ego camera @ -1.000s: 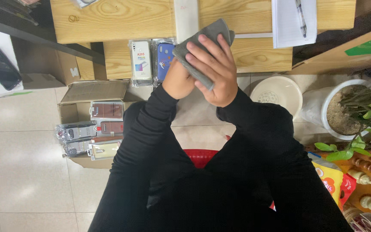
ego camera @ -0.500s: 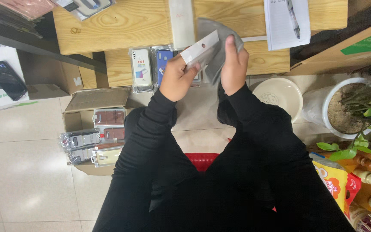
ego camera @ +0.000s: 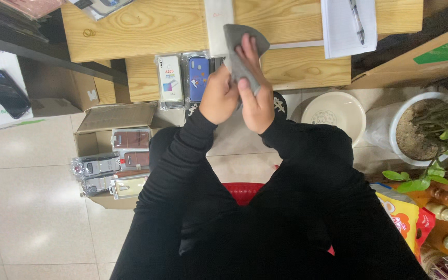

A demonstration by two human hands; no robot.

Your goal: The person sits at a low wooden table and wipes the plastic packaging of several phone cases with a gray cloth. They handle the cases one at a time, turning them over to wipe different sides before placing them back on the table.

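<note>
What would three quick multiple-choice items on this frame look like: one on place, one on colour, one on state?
1. Where does the open cardboard box of packaged phone cases sit?
A. on the wooden bench
B. on the tiled floor, to the person's left
C. inside the plant pot

2. What colour is the cloth between the hands?
A. grey
B. red
C. yellow

3. How are the two hands placed?
A. far apart, both empty
B. close together, both on the cloth
C. resting on the knees

Answers: 1 B, the box stands on the tiles below the bench, left of the black sleeves. 2 A, the cloth is plainly grey against the pale wood. 3 B, the left hand and the right hand meet, fingers wrapped on the cloth; whether it covers something cannot be told.
</note>
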